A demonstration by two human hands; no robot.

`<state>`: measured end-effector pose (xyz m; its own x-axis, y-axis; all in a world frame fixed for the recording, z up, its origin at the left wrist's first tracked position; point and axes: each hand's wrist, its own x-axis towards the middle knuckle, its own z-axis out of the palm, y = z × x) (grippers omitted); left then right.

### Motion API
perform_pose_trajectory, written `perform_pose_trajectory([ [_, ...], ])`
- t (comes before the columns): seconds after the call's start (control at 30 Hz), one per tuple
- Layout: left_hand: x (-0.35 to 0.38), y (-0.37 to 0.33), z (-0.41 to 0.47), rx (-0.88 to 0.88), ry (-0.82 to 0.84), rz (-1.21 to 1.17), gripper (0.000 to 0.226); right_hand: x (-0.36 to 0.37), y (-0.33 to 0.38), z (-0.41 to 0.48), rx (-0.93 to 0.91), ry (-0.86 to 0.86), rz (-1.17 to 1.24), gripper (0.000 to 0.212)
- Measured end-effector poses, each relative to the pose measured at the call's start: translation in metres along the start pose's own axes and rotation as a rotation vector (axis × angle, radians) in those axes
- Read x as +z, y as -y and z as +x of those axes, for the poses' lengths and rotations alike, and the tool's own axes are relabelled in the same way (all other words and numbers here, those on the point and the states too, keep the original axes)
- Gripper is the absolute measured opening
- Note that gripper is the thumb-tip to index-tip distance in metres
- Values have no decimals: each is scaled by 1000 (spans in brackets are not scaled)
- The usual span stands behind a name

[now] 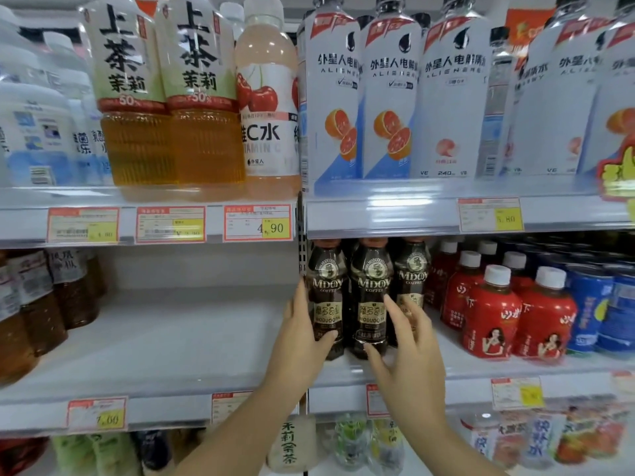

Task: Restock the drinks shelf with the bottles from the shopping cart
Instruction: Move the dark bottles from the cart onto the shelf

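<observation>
Head view: three dark coffee bottles stand at the front of the drinks shelf (pixel 165 341), just past centre toward 4 o'clock. The left hand (pixel 302 338) has its grip closed on the left coffee bottle (pixel 327 290), thumb across the label and fingers behind it. The right hand (pixel 410 345) brackets the middle coffee bottle (pixel 371 293), thumb at its base and forefinger on its side. I cannot tell whether that grip clamps the bottle or only steadies it. The third coffee bottle (pixel 412 280) stands untouched at 3 o'clock of these, with red bottles (pixel 491 317) beyond it.

Both held bottles look set down or nearly so, so I judge this pair to be in its final seating. A long bare stretch of shelf runs out toward 9 o'clock, which suggests plenty of restocking is left.

The shopping cart is out of frame, so the remaining stock cannot be counted. The bottle bases are partly hidden by the hands, the caps by the shelf edge above, and the frame's borders are blurred.
</observation>
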<state>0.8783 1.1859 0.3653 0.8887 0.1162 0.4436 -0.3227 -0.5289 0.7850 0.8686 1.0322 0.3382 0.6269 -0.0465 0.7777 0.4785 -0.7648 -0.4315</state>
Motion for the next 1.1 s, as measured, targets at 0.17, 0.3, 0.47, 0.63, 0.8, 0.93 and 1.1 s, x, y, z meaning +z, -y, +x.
perform_pose_trajectory([
  [0.17,4,1,6,-24,-22,62,70,6,-6,10,14,130,-107,91],
  [0.3,6,2,10,-18,-18,92,71,12,-9,14,19,78,-155,94],
  [0.47,4,7,12,-13,5,83,75,18,-11,17,19,36,-182,89],
  [0.63,-6,2,-3,3,-27,113,77,7,0,8,-29,-29,-78,66],
  [0.8,-51,17,-69,151,-204,114,45,16,52,-39,-249,79,178,29],
  [0.93,-110,75,-145,42,-317,206,30,60,115,-100,-362,354,353,19],
  [1.1,-189,149,-256,-310,-392,264,30,122,194,-193,-330,721,428,17],
])
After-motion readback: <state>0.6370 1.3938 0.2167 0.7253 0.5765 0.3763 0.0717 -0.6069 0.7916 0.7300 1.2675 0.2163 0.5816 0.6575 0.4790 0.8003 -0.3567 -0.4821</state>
